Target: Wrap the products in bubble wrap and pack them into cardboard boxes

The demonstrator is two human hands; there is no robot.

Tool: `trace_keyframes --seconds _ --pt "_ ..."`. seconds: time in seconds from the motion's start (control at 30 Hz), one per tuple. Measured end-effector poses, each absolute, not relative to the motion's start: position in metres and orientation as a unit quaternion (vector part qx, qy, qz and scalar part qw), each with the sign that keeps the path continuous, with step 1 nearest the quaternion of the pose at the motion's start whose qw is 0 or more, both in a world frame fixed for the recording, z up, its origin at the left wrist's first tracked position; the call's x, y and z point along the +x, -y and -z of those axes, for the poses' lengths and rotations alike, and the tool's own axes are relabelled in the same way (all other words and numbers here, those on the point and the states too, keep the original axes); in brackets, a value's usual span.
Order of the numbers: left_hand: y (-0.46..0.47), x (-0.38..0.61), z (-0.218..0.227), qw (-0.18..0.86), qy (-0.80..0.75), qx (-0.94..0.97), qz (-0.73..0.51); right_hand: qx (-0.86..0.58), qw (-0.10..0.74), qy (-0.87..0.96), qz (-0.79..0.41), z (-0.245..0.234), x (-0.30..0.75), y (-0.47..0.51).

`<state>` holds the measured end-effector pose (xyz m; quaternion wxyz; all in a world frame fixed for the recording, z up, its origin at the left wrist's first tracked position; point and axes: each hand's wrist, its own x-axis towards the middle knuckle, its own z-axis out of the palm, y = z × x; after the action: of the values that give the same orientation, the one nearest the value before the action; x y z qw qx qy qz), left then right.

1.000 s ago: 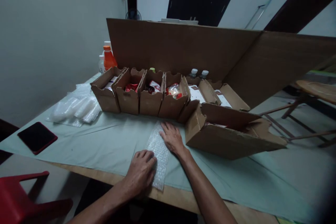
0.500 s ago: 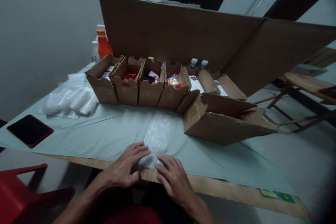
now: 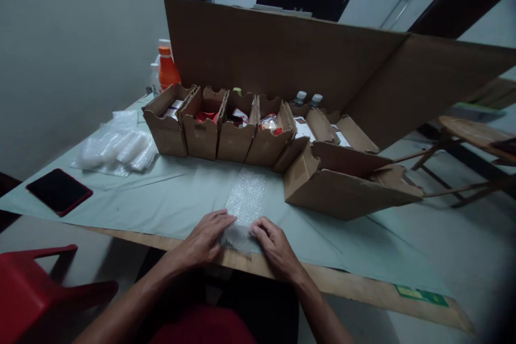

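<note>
A long strip of bubble wrap [image 3: 245, 200] lies on the pale green cloth, running from the near table edge toward the row of boxes. My left hand [image 3: 205, 237] rests on the strip's near left corner, fingers bent and pressing on it. My right hand [image 3: 274, 247] is on the near right corner, fingers curled over the wrap. The near end of the strip looks slightly bunched between both hands.
Several small open cardboard boxes [image 3: 220, 131] with packets stand in a row; a larger open box [image 3: 342, 185] lies right. A tall cardboard sheet [image 3: 290, 59] stands behind. Plastic bags [image 3: 116, 148], a dark phone [image 3: 59, 191], an orange bottle [image 3: 166, 70], a red chair [image 3: 36, 285].
My right hand has come back from the far end of the strip to its near end. Both hands have drawn together at the near corners, and the near end is now bunched.
</note>
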<state>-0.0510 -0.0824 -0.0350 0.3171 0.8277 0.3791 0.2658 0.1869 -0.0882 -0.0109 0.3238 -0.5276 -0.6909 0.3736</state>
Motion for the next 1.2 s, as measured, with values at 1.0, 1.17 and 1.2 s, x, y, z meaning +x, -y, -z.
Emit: trace_keyframes --seconds 1.0,1.17,1.2 --pt "0.055 -0.013 0.033 0.251 -0.575 0.739 -0.247 -0.494 0.23 0.838 -0.014 0.039 0.176 0.097" --pt "0.075 -0.027 0.033 0.144 -0.451 0.82 -0.322 -0.482 0.266 0.834 -0.044 0.036 0.18 0.097" --pt "0.079 -0.029 0.033 0.144 -0.433 0.832 -0.316 -0.482 0.27 0.831 -0.064 0.033 0.18 0.098"
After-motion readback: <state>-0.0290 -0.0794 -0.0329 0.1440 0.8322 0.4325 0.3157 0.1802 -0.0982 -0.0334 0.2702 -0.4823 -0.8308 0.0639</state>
